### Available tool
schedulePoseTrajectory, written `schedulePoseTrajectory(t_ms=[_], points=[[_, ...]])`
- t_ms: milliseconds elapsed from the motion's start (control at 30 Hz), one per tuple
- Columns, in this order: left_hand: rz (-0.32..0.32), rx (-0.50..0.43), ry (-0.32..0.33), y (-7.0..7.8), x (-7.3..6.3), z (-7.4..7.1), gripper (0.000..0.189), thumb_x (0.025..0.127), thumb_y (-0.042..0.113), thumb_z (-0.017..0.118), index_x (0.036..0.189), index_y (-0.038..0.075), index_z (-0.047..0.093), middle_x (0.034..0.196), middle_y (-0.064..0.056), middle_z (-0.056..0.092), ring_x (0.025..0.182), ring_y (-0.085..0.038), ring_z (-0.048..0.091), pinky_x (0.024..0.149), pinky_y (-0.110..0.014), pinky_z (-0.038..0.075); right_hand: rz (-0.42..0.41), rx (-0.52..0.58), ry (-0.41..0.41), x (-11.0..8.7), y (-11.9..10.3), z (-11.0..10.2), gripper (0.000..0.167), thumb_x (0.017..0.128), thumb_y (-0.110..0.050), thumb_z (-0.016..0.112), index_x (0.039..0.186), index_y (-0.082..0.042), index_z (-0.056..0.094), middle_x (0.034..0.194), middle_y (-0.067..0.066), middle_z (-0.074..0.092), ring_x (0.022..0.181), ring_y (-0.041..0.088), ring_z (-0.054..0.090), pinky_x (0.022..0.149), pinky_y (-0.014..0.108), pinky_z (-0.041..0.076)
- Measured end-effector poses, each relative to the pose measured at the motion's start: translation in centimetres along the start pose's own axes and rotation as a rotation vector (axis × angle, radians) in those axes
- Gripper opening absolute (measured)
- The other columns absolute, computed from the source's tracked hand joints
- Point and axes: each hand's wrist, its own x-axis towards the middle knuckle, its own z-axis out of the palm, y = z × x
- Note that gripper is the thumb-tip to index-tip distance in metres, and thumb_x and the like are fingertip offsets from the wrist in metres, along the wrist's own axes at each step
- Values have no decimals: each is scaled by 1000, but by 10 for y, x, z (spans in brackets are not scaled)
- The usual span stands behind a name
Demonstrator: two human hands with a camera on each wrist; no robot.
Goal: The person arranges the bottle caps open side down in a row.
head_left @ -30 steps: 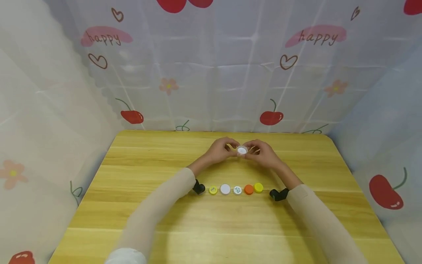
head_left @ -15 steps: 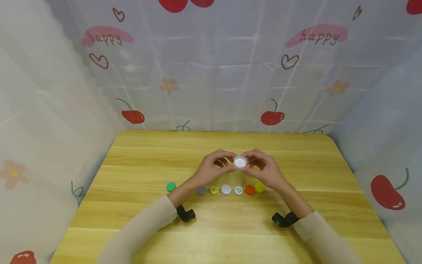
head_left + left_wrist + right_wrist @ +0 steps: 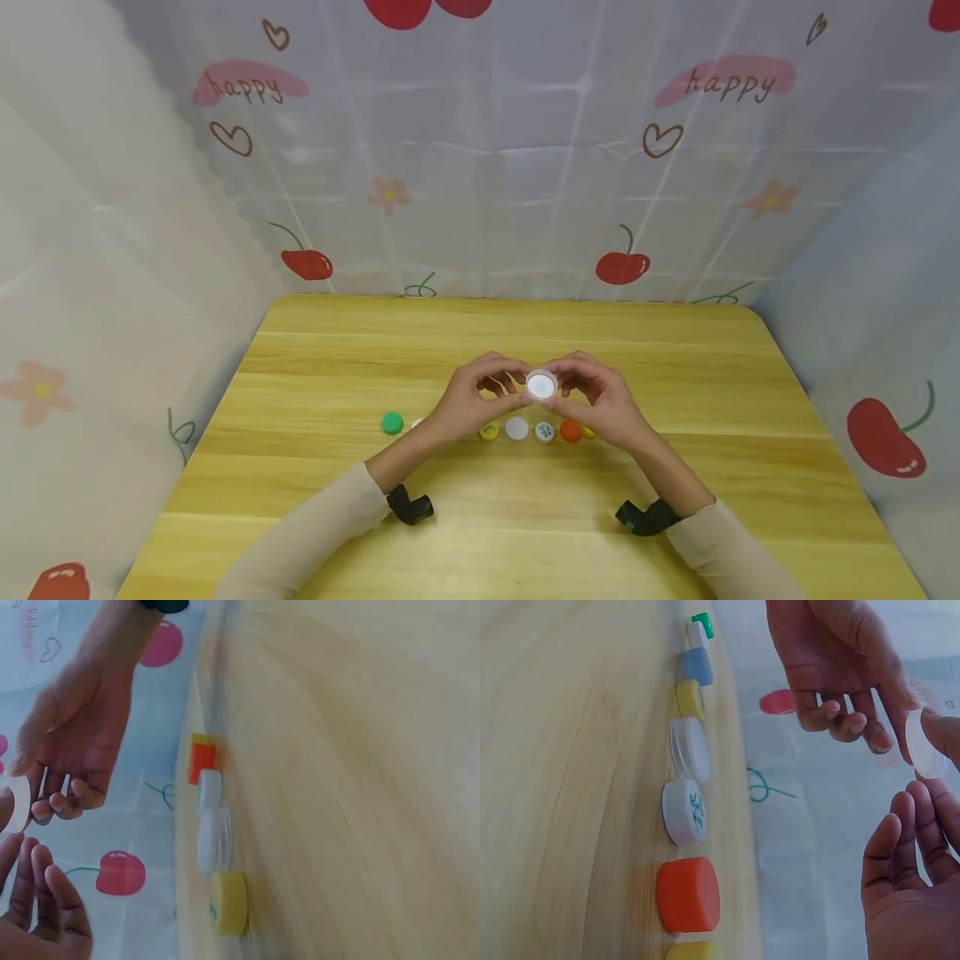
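A round white cap with a clear rim point(image 3: 542, 385) is raised above the table between both hands. My left hand point(image 3: 474, 396) pinches its left edge with thumb and fingers, while my right hand point(image 3: 598, 396) pinches the right edge. In the right wrist view the cap point(image 3: 925, 746) appears nearly edge-on, its face thin and translucent. Below the hands runs a row of bottle caps on the table: green point(image 3: 392, 423), blue point(image 3: 697, 667), yellow with print point(image 3: 489, 432), plain white point(image 3: 517, 428), white with green print point(image 3: 544, 432), orange point(image 3: 571, 430) and another yellow one, partly hidden by the right hand.
The wooden table point(image 3: 480, 517) extends around the row. A further white cap point(image 3: 697, 636) lies between the green and blue ones. Patterned curtains point(image 3: 480, 167) hang behind and on both sides. Black wrist devices point(image 3: 411, 505) sit on both forearms.
Both hands have drawn nearer to the body with the white cap, from beyond the row to just behind it. The green cap, earlier covered by the left arm, now shows.
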Motion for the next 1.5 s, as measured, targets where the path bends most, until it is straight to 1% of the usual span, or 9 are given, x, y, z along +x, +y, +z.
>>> schedulePoseTrajectory(t_ms=[167, 267, 400, 567, 900, 1067, 1267, 1400, 1500], points=[[-233, -223, -42, -1, 0, 0, 25, 102, 25, 77, 120, 9, 80, 103, 7, 78, 94, -11, 70, 85, -28, 60, -7, -14, 5, -2, -2, -2, 41, 86, 12, 82, 123, -4, 73, 120, 8, 70, 98, 32, 58, 83, 26, 56], [-342, -302, -66, 0, 1, 0, 26, 103, 24, 74, 118, 3, 79, 95, 10, 78, 93, -11, 70, 85, -28, 59, -8, -26, -11, -3, -3, -3, 41, 86, 11, 82, 123, -6, 74, 120, 10, 70, 97, 31, 59, 82, 28, 56], [-403, -352, -77, 1, 1, 0, 23, 103, 21, 72, 114, 2, 78, 92, 8, 78, 93, -10, 70, 85, -27, 59, -4, -34, -35, -4, -3, -2, 41, 86, 10, 83, 122, -7, 74, 119, 11, 70, 97, 24, 61, 82, 29, 56], [-438, -392, -102, 1, 1, -1, 20, 102, 19, 73, 112, 3, 79, 91, 8, 77, 93, -9, 69, 85, -27, 59, -16, -31, -64, -5, -2, -2, 42, 87, 10, 83, 124, -7, 74, 120, 12, 70, 97, 25, 61, 84, 26, 56], [-407, -334, -159, -1, -2, -5, 19, 101, 19, 73, 110, 4, 80, 92, 11, 80, 96, -17, 69, 91, -35, 58, -18, -28, -111, -9, 0, -2, 43, 88, 9, 82, 126, -7, 74, 118, 11, 70, 98, 25, 59, 84, 30, 55], [-381, -294, -144, -2, -3, -2, 23, 101, 17, 72, 113, -2, 78, 90, 12, 79, 94, -14, 69, 89, -32, 58, 7, -43, -105, -11, 2, 0, 43, 88, 7, 83, 125, -10, 73, 119, 9, 71, 99, 23, 61, 83, 34, 55], [-340, -223, -116, -2, -5, -2, 24, 100, 18, 72, 112, -2, 79, 92, 8, 78, 94, -12, 68, 88, -34, 58, 25, -47, -101, -12, 7, 4, 46, 88, 5, 84, 129, -9, 71, 121, 9, 71, 100, 21, 62, 84, 32, 57], [-269, -92, -74, -4, -6, -4, 18, 101, 23, 74, 108, 8, 82, 97, 4, 79, 93, -13, 67, 86, -33, 59, 45, -45, -108, -11, 8, 6, 50, 93, 4, 79, 140, -4, 65, 121, 15, 68, 99, 21, 65, 85, 28, 59], [-165, 65, -24, -5, -8, -6, 10, 100, 24, 76, 105, 17, 82, 99, 4, 78, 90, -12, 68, 82, -31, 60, 131, -33, -119, -10, 9, 6, 38, 104, -4, 69, 141, -5, 63, 118, 23, 66, 95, 26, 68, 83, 29, 62]])
